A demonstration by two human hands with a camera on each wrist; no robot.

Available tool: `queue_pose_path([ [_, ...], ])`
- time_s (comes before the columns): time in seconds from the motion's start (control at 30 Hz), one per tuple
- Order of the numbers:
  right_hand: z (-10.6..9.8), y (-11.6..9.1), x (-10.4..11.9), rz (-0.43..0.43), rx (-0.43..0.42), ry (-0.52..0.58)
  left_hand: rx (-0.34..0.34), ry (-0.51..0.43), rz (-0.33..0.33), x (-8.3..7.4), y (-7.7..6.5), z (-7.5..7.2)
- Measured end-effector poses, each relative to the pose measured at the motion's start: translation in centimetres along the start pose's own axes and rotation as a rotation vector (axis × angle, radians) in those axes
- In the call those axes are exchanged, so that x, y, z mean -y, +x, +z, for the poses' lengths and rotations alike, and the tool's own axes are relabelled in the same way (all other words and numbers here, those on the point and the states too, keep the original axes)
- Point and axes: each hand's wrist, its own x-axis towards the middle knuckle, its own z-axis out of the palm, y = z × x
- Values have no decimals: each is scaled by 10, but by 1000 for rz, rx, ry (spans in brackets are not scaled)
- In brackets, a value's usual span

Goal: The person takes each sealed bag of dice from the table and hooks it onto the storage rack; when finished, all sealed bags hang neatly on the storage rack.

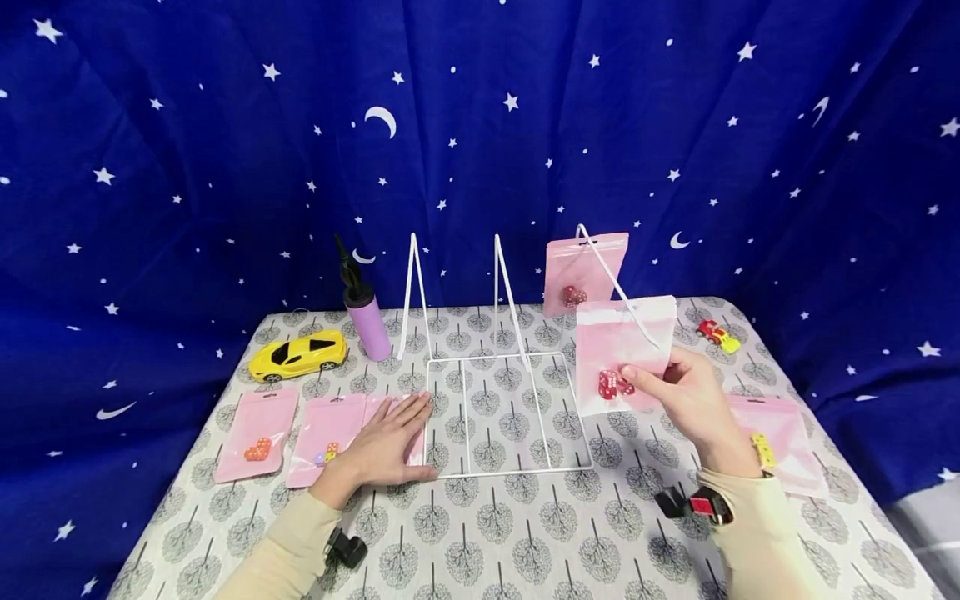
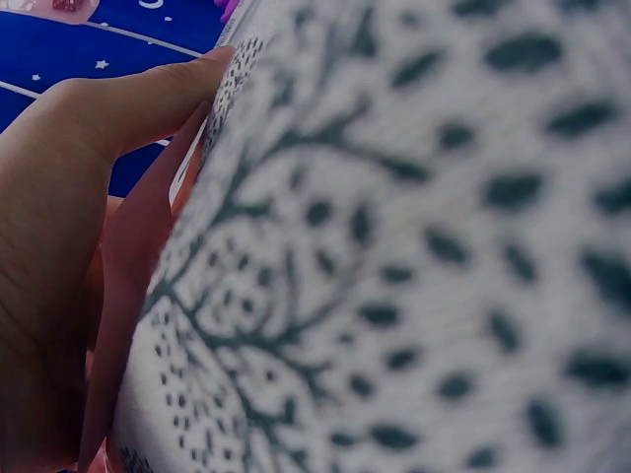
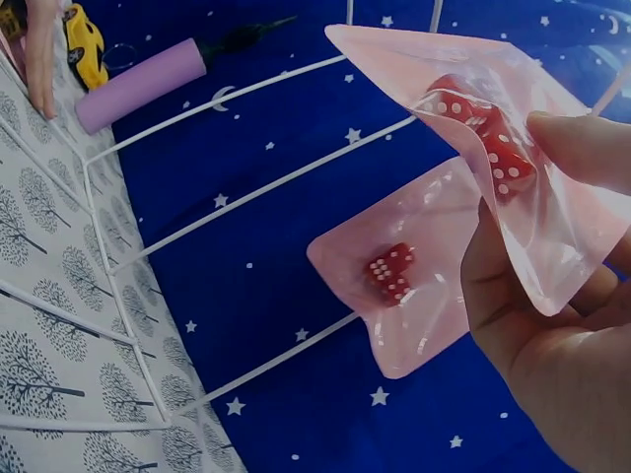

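My right hand [image 1: 693,400] pinches a pink zip bag [image 1: 600,333] with red dice [image 3: 508,163] inside, thumb on its front and fingers behind. The tip of the white wire rack's [image 1: 517,472] right prong shows in front of this bag's upper part; whether it runs through the hang hole, I cannot tell. Farther back on that prong hangs another pink bag [image 1: 585,267] with red dice. My left hand [image 1: 386,442] lies with straight fingers on a pink bag [image 1: 415,450] beside the rack's left side, covering most of it.
Left of the rack lie a pink bag of orange dice [image 1: 255,425] and one of mixed dice [image 1: 318,421]. Behind them are a yellow toy car [image 1: 298,356] and a purple pump [image 1: 369,327]. A pink bag with yellow dice [image 1: 787,442] and a small toy vehicle [image 1: 718,335] are at right.
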Motion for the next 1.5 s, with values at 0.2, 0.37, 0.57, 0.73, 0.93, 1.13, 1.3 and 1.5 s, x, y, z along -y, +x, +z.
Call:
queue_pose_path([
  [0.2, 4, 18, -9, 2, 41, 14, 3, -4, 4, -1, -1, -1],
  [0.37, 6, 33, -12, 35, 13, -80, 3, -6, -2, 0, -1, 0],
  [0.57, 11, 53, -15, 19, -4, -30, 3, -15, -7, 0, 0, -1],
  [0.73, 15, 69, -21, -12, 3, 61, 4, -9, -8, 0, 1, -1],
  [0.93, 16, 84, -29, 37, -2, 43, 4, -10, -8, 1, 1, 1],
  [1.13, 16, 96, -34, 95, -25, -59, 13, -8, -9, 1, 1, 0],
  [1.3, 16, 106, -37, 107, -31, -71, 6, -13, -5, 1, 1, -1],
  [1.5, 16, 112, -41, 82, -30, -38, 12, -13, -8, 1, 1, -1],
])
